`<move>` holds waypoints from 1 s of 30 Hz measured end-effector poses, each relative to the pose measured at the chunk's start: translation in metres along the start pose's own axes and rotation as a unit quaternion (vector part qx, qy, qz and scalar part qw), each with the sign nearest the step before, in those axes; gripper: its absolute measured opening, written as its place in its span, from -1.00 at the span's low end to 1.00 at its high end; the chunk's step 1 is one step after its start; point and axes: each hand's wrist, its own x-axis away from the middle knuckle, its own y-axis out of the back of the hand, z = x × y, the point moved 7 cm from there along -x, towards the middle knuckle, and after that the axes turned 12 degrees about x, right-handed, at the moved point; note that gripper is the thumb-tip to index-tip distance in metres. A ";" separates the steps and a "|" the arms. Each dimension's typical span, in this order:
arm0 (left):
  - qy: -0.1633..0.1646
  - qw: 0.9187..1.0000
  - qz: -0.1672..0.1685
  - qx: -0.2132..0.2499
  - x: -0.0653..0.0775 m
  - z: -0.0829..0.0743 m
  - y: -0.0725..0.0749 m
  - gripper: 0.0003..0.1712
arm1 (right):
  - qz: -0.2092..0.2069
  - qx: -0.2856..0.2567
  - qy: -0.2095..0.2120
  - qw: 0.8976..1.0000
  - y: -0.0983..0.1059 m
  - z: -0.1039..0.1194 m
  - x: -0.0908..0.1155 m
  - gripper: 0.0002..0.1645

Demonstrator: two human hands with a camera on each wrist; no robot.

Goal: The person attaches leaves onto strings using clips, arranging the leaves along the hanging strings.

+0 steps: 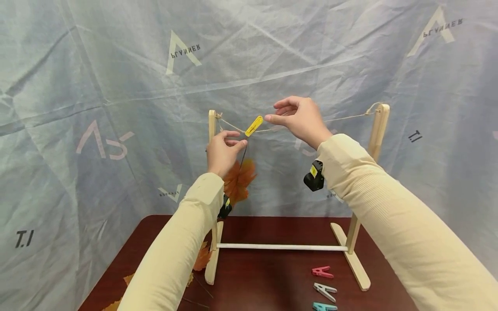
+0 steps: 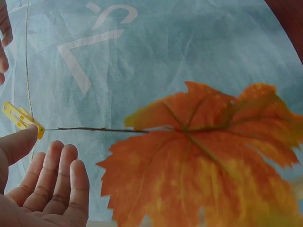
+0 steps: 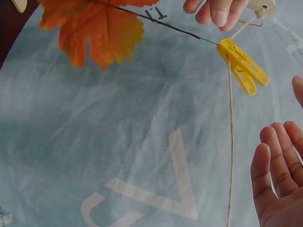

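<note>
Red (image 1: 322, 271), grey (image 1: 325, 291) and blue pegs (image 1: 324, 307) lie near a wooden stand (image 1: 381, 125), and the left sleeve (image 1: 167, 255) hides part of some other leaves (image 1: 202, 258). The table (image 1: 272, 276) is dark red-brown, with a wrinkly grey cloth (image 1: 116, 65) behind. A pointy orange leaf (image 1: 238, 183), yellowish in spots, hangs by its thin stem (image 2: 99, 129) from a yellow peg (image 1: 254, 126) on the string (image 1: 346, 117) — the left hand (image 1: 223, 152) just beside the peg, the right hand (image 1: 305, 119) near, both with thumb and fingers apart.

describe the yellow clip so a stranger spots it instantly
Find the wooden frame on the dark red table, then the string between its posts. The yellow clip sits on that string above an orange leaf, the only visible clip off the table.
</note>
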 end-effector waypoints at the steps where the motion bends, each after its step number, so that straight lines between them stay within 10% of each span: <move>1: -0.002 1.000 -0.001 -0.002 0.001 0.000 0.001 -0.62 | -0.001 -0.002 -0.002 1.000 0.001 -0.001 0.002 -0.42; 30: -0.079 0.995 0.057 0.036 0.042 -0.010 0.016 -0.68 | 0.016 -0.020 -0.010 1.000 -0.010 -0.029 0.068 -0.48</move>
